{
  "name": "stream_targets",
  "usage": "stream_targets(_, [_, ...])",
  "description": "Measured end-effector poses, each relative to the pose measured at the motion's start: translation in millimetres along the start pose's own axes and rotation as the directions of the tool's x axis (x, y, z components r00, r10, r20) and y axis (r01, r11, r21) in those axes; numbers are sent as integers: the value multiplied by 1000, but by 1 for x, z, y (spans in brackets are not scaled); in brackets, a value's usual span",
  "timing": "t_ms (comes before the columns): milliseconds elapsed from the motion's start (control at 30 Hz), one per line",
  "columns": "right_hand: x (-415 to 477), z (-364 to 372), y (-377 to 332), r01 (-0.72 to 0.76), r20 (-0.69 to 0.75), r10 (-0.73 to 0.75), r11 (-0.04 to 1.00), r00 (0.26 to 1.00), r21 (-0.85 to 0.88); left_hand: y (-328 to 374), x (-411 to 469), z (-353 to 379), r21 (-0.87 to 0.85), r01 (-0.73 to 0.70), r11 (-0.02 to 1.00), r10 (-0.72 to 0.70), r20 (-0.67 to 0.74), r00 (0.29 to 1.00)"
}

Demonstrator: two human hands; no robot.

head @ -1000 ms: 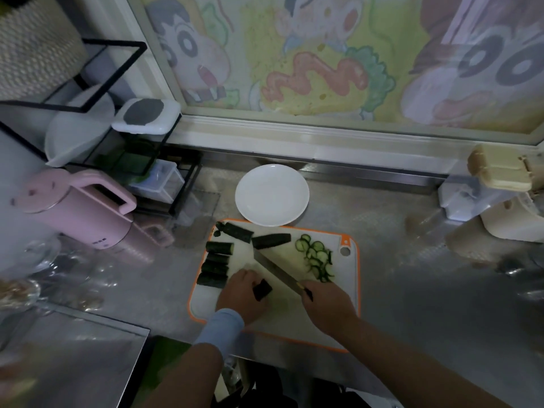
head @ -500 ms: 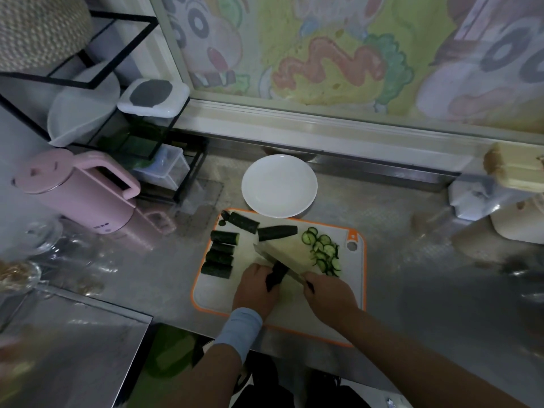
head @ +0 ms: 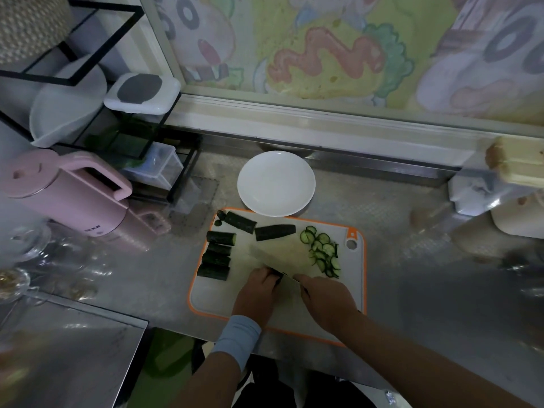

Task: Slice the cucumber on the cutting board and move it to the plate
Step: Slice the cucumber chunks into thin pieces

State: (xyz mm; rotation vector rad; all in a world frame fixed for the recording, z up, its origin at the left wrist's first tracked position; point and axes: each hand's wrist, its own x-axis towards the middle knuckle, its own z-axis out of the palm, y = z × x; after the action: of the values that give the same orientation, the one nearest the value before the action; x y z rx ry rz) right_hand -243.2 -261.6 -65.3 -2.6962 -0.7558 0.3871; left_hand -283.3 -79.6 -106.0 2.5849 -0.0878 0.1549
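Note:
An orange-rimmed cutting board (head: pixel 357 278) lies on the steel counter. Several cucumber chunks (head: pixel 217 254) sit along its left and far side, and a heap of thin cucumber slices (head: pixel 322 251) lies at its right. My left hand (head: pixel 259 293) holds down a small dark cucumber piece (head: pixel 276 272), mostly hidden under the fingers. My right hand (head: pixel 325 298) grips the handle of a knife (head: pixel 275 254); its broad blade lies beside the held piece, right against my left fingers. A white plate (head: pixel 276 184) stands bare just beyond the board.
A pink kettle (head: pixel 61 192) and glassware stand at the left. A black wire rack (head: pixel 97 92) with containers fills the back left corner. White and beige appliances (head: pixel 500 184) sit at the right. A painted window ledge runs along the back.
My left hand carried the small cucumber piece to the right against the blade. The knife turned from edge-up to a flatter tilt. The camera moved in closer.

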Motion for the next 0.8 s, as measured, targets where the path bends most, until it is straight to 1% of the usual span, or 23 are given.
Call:
stream_targets(33, [-2,-1,-1,16,-31,-16,1000,999,-9,0,1,0,-1,4,1000,-4,-4,1000])
stream_targets(100, [-5,-2,-4,37,-90,-45,995,995,-87,0,1,-1,23,-16,1000,16,-22,1000])
stream_targets(167, [-9,-3,-7,25,-87,-36,991,996,-129,-1,1,-2,53,-51,997,53,-32,998])
stream_targets(300, [-16,-4,-7,29,-91,-43,988,995,-150,-2,0,-1,68,-89,994,92,-49,995])
stream_targets(367, [-17,-4,-5,20,-106,-37,988,994,-153,-2,0,-2,70,-82,994,85,-50,995])
stream_targets(433, [-17,-3,-5,-18,-93,4,988,996,-150,-3,1,-1,72,-59,996,62,-36,997])
stream_targets(500, [-16,-2,-5,-61,-69,53,991,996,-123,-5,2,1,50,-46,998,48,-20,999])
stream_targets(633, [-12,1,2,-123,2,123,992,992,20,-1,4,1,25,-22,999,23,-32,999])
stream_targets(700, [-10,0,2,-126,19,125,991,992,52,0,7,2,25,-30,999,31,-39,999])
stream_targets(800, [-8,-1,3,-81,30,79,994,996,73,-2,10,2,51,-53,997,56,-60,997])
